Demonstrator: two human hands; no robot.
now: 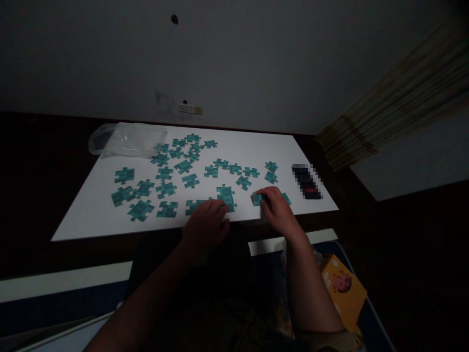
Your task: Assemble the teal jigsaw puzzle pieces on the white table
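Several teal puzzle pieces lie face down and scattered on a white board. My left hand rests at the board's near edge, fingers curled, touching a joined group of pieces. My right hand is just to the right, fingers bent and pinching a single teal piece against the board. Another piece shows beside its knuckles.
A crumpled clear plastic bag lies at the board's far left corner. A dark blurred object sits at the right edge. An orange box lies by my right elbow. A wall stands behind; the room is dim.
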